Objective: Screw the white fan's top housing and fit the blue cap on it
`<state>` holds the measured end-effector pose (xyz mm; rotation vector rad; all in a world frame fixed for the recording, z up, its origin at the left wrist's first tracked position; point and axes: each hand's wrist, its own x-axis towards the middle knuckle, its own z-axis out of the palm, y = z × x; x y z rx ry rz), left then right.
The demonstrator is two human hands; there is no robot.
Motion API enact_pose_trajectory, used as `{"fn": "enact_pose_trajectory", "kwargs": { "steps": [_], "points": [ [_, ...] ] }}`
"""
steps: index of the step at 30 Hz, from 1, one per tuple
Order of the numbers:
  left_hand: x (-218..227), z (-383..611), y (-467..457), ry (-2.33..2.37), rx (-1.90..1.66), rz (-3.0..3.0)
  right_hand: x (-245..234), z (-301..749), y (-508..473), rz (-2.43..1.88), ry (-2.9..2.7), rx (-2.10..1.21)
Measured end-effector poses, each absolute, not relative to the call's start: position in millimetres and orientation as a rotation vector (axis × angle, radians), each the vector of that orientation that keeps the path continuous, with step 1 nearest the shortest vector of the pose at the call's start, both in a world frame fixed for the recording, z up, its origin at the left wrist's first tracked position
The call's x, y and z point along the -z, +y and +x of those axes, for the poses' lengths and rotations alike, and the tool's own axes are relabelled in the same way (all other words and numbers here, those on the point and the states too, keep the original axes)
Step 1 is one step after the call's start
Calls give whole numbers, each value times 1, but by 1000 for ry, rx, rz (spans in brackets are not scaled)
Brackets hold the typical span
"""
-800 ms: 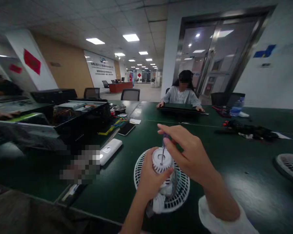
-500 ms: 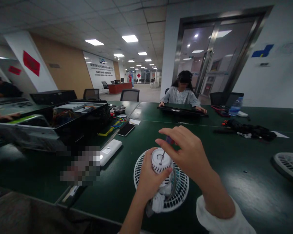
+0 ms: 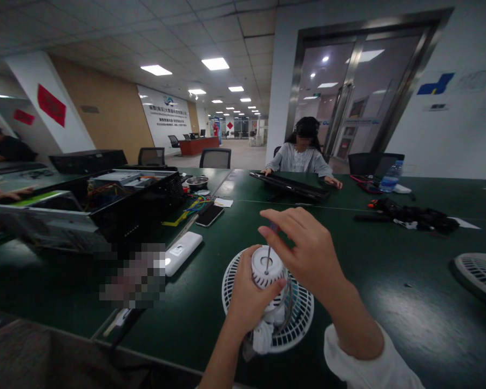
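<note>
Your left hand is wrapped round the white motor housing, dead centre above the fan grille; slacken that grip and the housing could rock. Your right hand pinches the screwdriver, tip on the housing's top; any lean might skip it. From the housing: white box at 10 o'clock, near table edge between 7 and 8, open tabletop towards 3.

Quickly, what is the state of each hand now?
Left hand: closed around the fan, holding it.
Right hand: closed, holding a screwdriver between thumb and fingers.
</note>
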<state>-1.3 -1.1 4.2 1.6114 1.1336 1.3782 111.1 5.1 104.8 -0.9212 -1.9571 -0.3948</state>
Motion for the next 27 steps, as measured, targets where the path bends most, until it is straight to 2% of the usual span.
{"fn": "enact_pose_trajectory", "kwargs": {
  "steps": [5, 11, 17, 23, 27],
  "points": [
    [-4, -2, -1, 1138, -1372, 1605, -108, 114, 1, -824, -2021, 203],
    [-4, -1, -1, 1114, -1397, 1597, -107, 111, 3, -875, -1933, 403],
    [-5, -2, -1, 1142, -1384, 1619, -108, 113, 1, -829, -1988, 230],
    [-3, -1, -1, 1119, -1411, 1617, -110, 111, 0, -864, -1954, 333],
    [-4, -1, -1, 1128, -1405, 1620, -110, 113, -1, -919, -1994, 247]
  ]
}}
